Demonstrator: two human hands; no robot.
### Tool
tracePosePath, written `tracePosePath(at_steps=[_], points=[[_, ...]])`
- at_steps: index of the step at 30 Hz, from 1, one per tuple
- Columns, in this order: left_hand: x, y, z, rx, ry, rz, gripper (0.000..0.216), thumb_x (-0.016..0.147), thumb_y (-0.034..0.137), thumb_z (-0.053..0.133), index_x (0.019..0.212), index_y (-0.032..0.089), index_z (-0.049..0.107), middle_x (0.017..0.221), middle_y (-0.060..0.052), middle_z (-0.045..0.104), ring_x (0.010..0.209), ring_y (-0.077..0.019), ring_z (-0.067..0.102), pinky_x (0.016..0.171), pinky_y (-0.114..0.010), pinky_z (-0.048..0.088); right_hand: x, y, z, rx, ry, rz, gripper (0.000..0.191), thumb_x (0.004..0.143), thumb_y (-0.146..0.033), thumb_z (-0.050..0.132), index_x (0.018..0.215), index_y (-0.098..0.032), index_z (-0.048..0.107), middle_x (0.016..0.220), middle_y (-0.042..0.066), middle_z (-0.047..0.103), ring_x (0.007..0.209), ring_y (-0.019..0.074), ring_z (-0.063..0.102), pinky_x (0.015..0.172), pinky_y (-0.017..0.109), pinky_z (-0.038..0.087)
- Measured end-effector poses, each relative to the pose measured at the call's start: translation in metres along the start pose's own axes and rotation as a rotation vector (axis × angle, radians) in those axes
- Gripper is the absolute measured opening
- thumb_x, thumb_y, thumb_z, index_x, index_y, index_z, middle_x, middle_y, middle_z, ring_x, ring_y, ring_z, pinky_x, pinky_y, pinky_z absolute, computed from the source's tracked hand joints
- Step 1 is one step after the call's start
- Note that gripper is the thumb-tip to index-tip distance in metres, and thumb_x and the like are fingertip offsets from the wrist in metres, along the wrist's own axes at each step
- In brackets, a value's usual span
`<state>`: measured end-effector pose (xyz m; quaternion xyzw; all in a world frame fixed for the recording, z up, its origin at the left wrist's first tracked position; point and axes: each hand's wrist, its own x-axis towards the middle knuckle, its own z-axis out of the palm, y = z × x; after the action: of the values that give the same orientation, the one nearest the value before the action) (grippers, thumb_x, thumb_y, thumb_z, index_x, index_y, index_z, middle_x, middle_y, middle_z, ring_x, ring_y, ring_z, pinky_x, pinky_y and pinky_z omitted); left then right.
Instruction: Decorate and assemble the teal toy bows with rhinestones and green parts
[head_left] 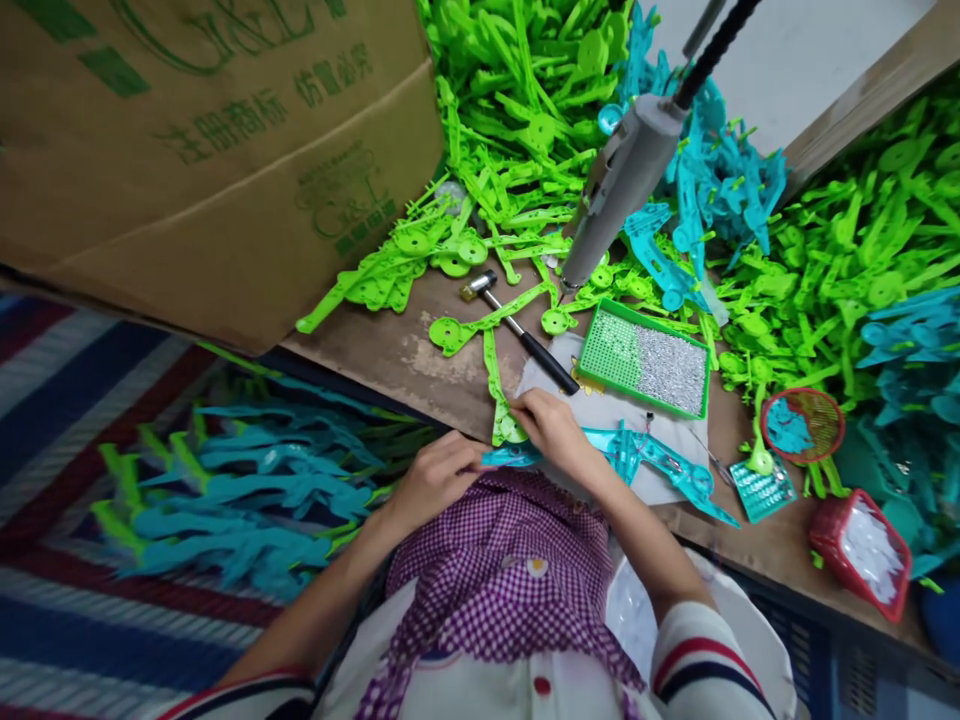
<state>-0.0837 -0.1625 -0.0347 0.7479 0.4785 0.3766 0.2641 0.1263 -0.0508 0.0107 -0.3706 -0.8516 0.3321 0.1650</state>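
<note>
My left hand (435,478) is closed around the near end of a teal plastic part (510,457) at the bench edge. My right hand (551,428) pinches where that teal part meets a green plastic part (499,390), which runs away from me across the bench. Just beyond my right hand lies a small hammer (517,328) with a black handle. A grey power screwdriver (619,190) hangs over the bench, tip down near a green part.
A green tray of small screws (645,358) sits right of the hammer. Heaps of green parts (525,110) and teal parts (712,180) cover the back. A cardboard box (210,150) stands left. Assembled teal pieces (255,500) lie lower left. Red baskets (862,548) sit right.
</note>
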Motion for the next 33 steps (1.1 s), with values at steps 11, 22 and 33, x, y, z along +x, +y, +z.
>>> tracePosePath(at_steps=[11,22,33], points=[[0.0,-0.001,-0.001,-0.047,0.001,-0.03,0.015,0.091,0.012,0.061,0.079,0.021,0.062,0.096,-0.005,0.077,0.091,-0.0182,0.068,0.079,-0.032,0.056,-0.003,0.007,-0.001,-0.114,-0.062,-0.046,0.02,0.104,-0.025,0.044,0.101,-0.019,0.063,0.095,0.007,0.065,0.091,0.0185,0.06,0.084,0.03,0.049],[0.004,0.017,-0.016,0.062,-0.011,-0.028,0.006,0.095,0.025,0.065,0.097,0.021,0.068,0.118,-0.008,0.072,0.107,-0.0211,0.066,0.098,-0.039,0.051,-0.041,-0.054,-0.015,0.119,-0.077,-0.026,0.056,0.099,-0.044,0.055,0.15,-0.025,0.042,0.141,0.014,0.059,0.132,0.0243,0.056,0.11,0.041,0.047],[0.074,0.031,-0.057,-0.016,-0.017,-0.115,0.02,0.098,0.035,0.061,0.106,0.024,0.076,0.1,-0.003,0.077,0.091,-0.0194,0.071,0.084,-0.03,0.054,-0.033,-0.022,-0.041,0.034,0.22,0.176,0.025,0.102,-0.037,0.05,0.1,-0.022,0.069,0.092,0.007,0.07,0.085,0.0192,0.065,0.081,0.032,0.05]])
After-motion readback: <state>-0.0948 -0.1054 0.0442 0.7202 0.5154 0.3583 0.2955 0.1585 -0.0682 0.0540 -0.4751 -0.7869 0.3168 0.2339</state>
